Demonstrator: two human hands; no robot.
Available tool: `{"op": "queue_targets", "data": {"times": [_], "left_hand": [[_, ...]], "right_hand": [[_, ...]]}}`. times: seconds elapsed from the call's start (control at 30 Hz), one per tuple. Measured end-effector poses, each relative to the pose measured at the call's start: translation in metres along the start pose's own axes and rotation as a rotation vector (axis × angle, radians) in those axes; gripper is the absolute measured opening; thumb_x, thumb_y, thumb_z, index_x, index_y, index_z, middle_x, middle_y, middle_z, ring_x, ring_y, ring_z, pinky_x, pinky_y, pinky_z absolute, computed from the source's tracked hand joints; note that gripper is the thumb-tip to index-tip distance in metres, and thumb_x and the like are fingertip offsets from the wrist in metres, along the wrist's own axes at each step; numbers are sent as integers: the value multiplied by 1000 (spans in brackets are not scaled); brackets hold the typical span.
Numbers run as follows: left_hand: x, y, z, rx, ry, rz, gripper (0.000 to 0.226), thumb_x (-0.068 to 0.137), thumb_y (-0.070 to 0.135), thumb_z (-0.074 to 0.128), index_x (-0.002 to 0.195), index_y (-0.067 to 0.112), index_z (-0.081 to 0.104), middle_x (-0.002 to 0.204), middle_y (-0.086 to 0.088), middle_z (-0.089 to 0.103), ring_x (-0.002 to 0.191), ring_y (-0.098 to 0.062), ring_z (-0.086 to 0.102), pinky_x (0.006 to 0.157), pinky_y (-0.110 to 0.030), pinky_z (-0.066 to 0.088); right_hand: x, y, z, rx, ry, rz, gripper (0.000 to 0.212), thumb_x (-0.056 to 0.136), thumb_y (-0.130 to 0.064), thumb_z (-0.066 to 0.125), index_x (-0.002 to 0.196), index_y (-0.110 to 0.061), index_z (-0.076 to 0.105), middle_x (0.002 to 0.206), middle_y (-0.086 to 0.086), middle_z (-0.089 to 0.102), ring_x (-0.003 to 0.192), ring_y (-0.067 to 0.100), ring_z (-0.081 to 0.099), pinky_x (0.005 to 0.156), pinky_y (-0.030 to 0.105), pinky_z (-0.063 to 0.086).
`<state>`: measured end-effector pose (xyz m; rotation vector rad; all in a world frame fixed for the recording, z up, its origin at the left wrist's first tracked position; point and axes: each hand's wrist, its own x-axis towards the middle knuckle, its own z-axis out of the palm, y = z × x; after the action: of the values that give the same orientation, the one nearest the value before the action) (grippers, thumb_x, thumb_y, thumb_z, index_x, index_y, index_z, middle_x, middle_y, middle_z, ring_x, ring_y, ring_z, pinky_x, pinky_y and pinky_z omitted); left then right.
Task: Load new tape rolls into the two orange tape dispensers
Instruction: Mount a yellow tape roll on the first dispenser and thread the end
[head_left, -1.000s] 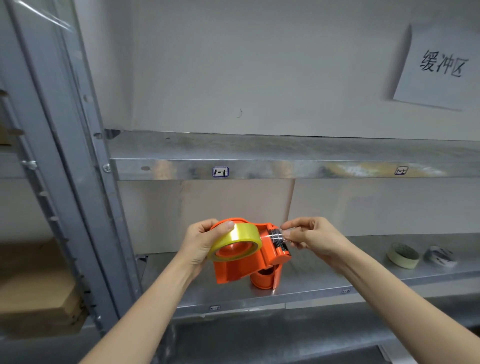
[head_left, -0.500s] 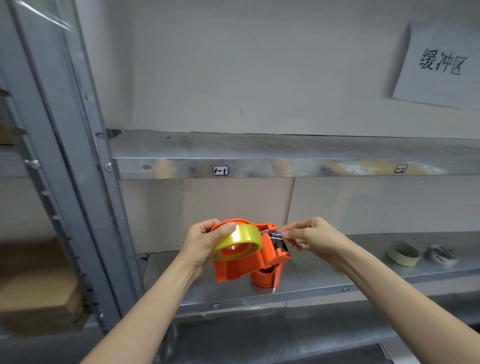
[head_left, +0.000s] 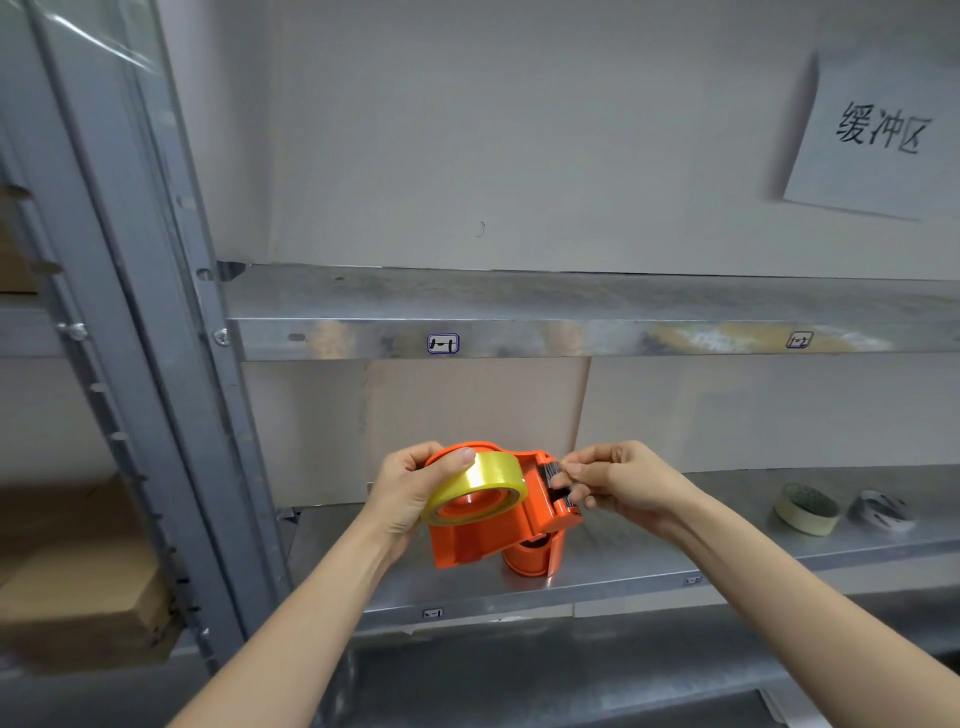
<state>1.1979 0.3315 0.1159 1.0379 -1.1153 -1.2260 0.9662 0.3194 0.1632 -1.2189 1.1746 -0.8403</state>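
Observation:
An orange tape dispenser (head_left: 483, 540) is held up in front of the lower shelf. A yellow tape roll (head_left: 480, 483) sits on its hub. My left hand (head_left: 408, 493) grips the dispenser at the roll, thumb on top of the tape. My right hand (head_left: 618, 483) pinches the tape end at the dispenser's black roller and cutter head (head_left: 558, 480). A second orange dispenser (head_left: 530, 558) stands on the shelf just behind and below, mostly hidden by the first.
The metal lower shelf (head_left: 649, 566) carries a cream tape roll (head_left: 805, 509) and a whitish roll (head_left: 880, 512) at the right. An upper shelf (head_left: 571, 332) runs across above. A grey rack upright (head_left: 156, 389) stands at left, cardboard boxes (head_left: 78, 587) beyond it.
My right hand has closed in on the cutter head, its fingers now curled over the roller. The dispenser and my left hand have stayed nearly still.

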Motion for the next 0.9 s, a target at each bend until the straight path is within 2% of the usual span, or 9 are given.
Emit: {"op": "queue_targets", "data": {"times": [0.1, 0.23, 0.47, 0.67, 0.9], "left_hand": [[-1, -1, 2, 12, -2, 1, 34, 47, 45, 79, 58, 17, 61, 62, -6, 56, 55, -17, 53, 52, -25, 42], [-3, 0, 4, 26, -10, 2, 34, 47, 46, 79, 56, 18, 60, 60, -4, 56, 54, -15, 53, 51, -24, 42], [-4, -1, 5, 22, -8, -11, 43, 49, 47, 79, 68, 12, 63, 72, -15, 57, 63, -22, 54, 56, -27, 42], [-7, -1, 6, 23, -20, -27, 34, 48, 47, 78, 60, 18, 64, 65, -7, 60, 59, -18, 56, 53, -26, 44], [-7, 0, 8, 11, -13, -15, 35, 48, 47, 78, 62, 17, 64, 66, -7, 60, 59, -17, 56, 53, -25, 45]], "right_hand": [[2, 1, -1, 8, 4, 24, 13, 87, 10, 52, 90, 3, 63, 70, 13, 69, 52, 11, 66, 50, 17, 53], [2, 1, -3, -16, -23, 24, 17, 79, 9, 64, 95, 6, 67, 70, 16, 70, 61, 15, 69, 61, 19, 57], [2, 4, -4, -79, 18, 14, 8, 82, 7, 62, 86, 3, 67, 62, 12, 68, 53, 11, 66, 52, 16, 54], [2, 3, -6, -44, 1, 36, 9, 79, 0, 68, 88, 1, 69, 67, 13, 69, 58, 13, 67, 56, 17, 55], [2, 6, -8, -77, 5, 64, 3, 82, -2, 67, 84, -1, 69, 70, 11, 71, 55, 12, 66, 50, 19, 52]]}}
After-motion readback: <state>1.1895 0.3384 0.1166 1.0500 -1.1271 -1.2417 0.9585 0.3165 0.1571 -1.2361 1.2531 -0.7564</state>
